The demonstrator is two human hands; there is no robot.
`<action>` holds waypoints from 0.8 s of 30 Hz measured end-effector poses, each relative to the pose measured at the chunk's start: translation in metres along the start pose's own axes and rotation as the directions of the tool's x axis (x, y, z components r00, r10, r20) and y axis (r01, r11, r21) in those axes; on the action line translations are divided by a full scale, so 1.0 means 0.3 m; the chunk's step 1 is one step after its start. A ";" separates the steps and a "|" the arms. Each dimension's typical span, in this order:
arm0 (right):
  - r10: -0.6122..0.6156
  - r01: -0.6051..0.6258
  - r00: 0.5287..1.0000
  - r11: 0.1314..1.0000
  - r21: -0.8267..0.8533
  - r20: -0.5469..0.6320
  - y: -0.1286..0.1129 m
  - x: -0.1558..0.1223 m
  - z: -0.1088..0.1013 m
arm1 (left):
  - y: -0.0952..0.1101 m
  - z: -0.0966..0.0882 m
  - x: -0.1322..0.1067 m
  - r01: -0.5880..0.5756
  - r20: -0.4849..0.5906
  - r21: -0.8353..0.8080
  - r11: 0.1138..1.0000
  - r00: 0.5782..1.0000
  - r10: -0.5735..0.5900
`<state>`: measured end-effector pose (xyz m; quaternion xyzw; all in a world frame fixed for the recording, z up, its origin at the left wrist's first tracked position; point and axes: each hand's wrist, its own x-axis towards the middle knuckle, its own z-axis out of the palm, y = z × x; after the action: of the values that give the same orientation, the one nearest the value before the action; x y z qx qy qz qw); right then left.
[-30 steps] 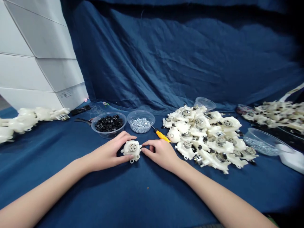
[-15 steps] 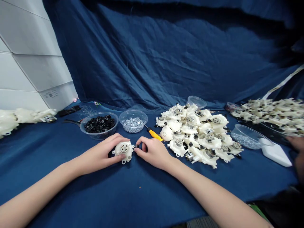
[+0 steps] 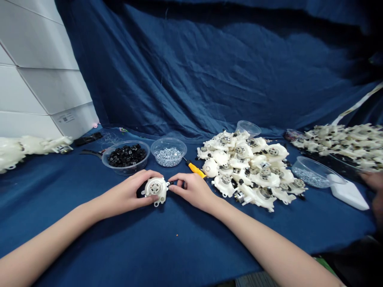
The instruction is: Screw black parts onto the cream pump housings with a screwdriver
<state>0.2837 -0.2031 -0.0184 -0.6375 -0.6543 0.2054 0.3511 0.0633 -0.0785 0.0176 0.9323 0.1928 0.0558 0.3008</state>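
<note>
My left hand [image 3: 135, 190] is closed around a cream plastic motor housing [image 3: 161, 194], thumb at the front and fingers behind. A round metal motor end with slots faces up from it. At the housing's right edge, my right hand [image 3: 191, 189] pinches a small black plastic part [image 3: 170, 183] between thumb and forefinger, against a tab of the housing. Whether the part sits on the tab cannot be made out. Beyond my hands stand a clear bowl of black parts [image 3: 125, 156] and a clear bowl of silver screws [image 3: 168, 153].
A yellow-handled screwdriver [image 3: 196, 169] lies beside a large pile of housings [image 3: 248, 167] on the blue cloth [image 3: 155, 247]. At right are a tilted screw bowl [image 3: 311, 175], a white block [image 3: 350, 193], another housing pile [image 3: 344, 143] and another person's hand [image 3: 371, 181]. White boxes [image 3: 38, 79] stand at left.
The motor housing has turned slightly in my left hand. My right hand has brought the black part up against the housing's edge tab.
</note>
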 end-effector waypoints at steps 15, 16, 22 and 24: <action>-0.033 0.042 0.999 0.956 0.289 -0.036 -0.003 0.003 0.009 | -0.021 0.004 -0.014 -0.162 -0.109 0.050 0.985 0.980 0.167; -0.038 0.048 0.998 0.954 0.296 -0.040 -0.004 0.003 0.008 | -0.022 0.003 -0.015 -0.172 -0.109 0.055 0.984 0.978 0.177; -0.039 0.054 0.998 0.946 0.320 -0.055 -0.003 0.003 0.011 | -0.021 -0.001 -0.016 -0.209 -0.105 0.074 0.975 0.971 0.216; -0.041 0.057 0.998 0.945 0.323 -0.055 0.001 0.003 0.013 | -0.021 -0.001 -0.017 -0.212 -0.107 0.079 0.974 0.970 0.220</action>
<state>0.2810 -0.2014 -0.0209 -0.5592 -0.6187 0.2864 0.4717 0.0565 -0.0755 0.0143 0.9526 0.1089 0.1356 0.2498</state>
